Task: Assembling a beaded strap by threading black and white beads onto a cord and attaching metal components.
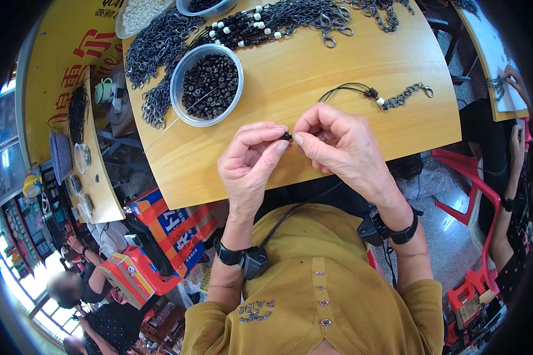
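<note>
Above the table's near edge, my two hands meet with the fingertips almost touching. Thumb and forefinger of my left hand (pixel 247 161) pinch a small black bead (pixel 286 136). My right hand (pixel 350 145) is closed in a pinch beside the bead, apparently on the black cord; the piece between its fingers is mostly hidden. From behind that hand, black cord (pixel 342 87) loops out to dark beads (pixel 371 93), a white bead (pixel 380 102) and a dark metal chain (pixel 405 96) with a clasp, lying on the table.
A clear tub (pixel 176 89) of black beads stands left of my hands, a thin pale strand across it. Behind lie dark chains (pixel 154 50), beaded cords (pixel 249 29) and a tub of white beads (pixel 139 15). Another person's hand (pixel 515 83) works at the right-hand table (pixel 496 44).
</note>
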`<state>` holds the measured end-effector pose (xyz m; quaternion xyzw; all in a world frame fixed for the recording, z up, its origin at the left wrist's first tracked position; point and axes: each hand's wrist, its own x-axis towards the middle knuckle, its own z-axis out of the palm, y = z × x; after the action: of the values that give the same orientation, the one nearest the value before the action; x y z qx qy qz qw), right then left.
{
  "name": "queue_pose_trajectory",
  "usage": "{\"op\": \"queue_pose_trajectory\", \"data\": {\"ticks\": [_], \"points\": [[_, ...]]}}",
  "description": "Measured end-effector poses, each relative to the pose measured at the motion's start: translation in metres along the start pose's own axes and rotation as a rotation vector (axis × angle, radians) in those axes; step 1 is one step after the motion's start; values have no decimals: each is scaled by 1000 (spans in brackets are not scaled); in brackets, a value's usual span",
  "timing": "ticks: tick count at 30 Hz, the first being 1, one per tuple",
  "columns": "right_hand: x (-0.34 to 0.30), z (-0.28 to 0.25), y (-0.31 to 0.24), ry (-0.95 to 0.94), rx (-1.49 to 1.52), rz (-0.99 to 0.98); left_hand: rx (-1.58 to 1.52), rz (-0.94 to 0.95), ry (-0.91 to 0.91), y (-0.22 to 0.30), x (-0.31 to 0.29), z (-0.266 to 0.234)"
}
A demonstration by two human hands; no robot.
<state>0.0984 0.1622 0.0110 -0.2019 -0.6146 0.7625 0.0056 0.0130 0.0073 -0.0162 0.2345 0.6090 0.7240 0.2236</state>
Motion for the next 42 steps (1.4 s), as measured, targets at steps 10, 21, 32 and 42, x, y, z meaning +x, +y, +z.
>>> {"op": "queue_pose_trajectory", "data": {"ticks": [10,21,32,42], "points": [[0,-4,-5,-3,117,97,-43,-36,-8,2,2,1],[2,-3,1,27,141,71,-75,-93,44,6,1,6],[1,12,6,225,-204,-341,-349,-183,120,7,2,11],[-1,10,2,222,-275,-340,-333,-197,113,5,2,11]]}}
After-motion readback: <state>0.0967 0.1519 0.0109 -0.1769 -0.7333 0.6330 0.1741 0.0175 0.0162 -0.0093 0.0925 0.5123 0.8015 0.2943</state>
